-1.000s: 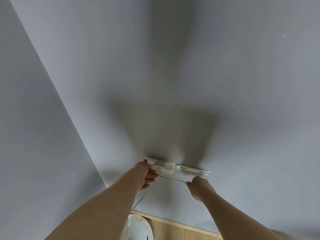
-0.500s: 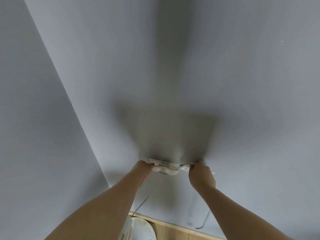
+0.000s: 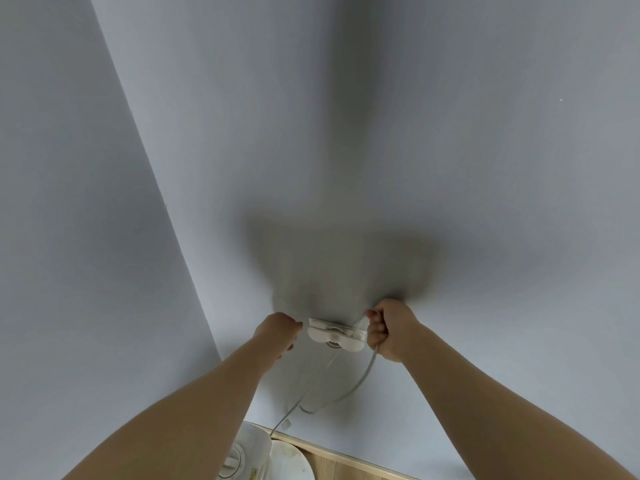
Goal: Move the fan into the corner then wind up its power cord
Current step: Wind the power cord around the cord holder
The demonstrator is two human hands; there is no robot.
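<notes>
Grey wall (image 3: 450,168) fills most of the view. The white fan (image 3: 249,455) is seen at 6 o'clock by the corner foot, so step 1 is judged done. R hand (image 3: 391,334), which 1 s ago was pinching the power cord (image 3: 360,386) below the white plastic holder (image 3: 334,336), is now brought to the holder's 3 o'clock end, fingers curled round the cord. L hand (image 3: 277,332) is kept at the 9 o'clock end, fingers curled; actual grip can't be told. A new cord loop is hung toward 6 o'clock. Winding is judged under way, w/ slack left.
</notes>
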